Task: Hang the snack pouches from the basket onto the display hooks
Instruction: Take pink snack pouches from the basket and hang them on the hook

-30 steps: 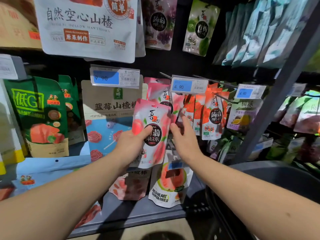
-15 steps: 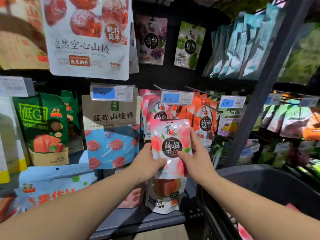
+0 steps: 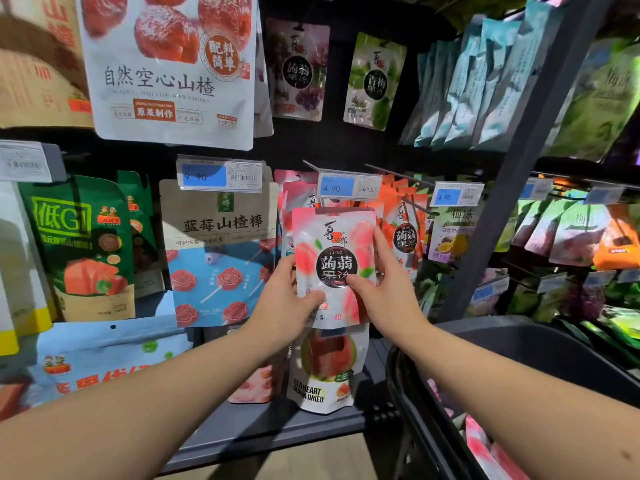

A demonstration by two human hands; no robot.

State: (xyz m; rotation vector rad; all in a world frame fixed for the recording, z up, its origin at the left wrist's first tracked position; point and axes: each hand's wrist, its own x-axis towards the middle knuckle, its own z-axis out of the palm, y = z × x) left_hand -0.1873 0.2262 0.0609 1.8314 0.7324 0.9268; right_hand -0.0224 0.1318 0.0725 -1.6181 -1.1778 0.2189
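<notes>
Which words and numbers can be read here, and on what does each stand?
"蒟蒻果冻": pink pouch
"自然空心山楂": large white pouch
"蓝莓山楂棒": beige and blue pouch
"低GI": green pouch
"RED HEART GUAVA DRIED": lower white pouch
"9.90": left price tag
"4.90": middle price tag
Everything smaller: too blurred to read.

Tight up here. Blocked just above the pink pouch (image 3: pixel 332 258) by a price tag (image 3: pixel 348 184). Squeezed by a blue bag (image 3: pixel 221 268) on the left and orange pouches (image 3: pixel 403 233) on the right. Open dark gap above the tags. Shut off farther right by a grey post (image 3: pixel 519 168), with the basket (image 3: pixel 519 344) low beside it.
</notes>
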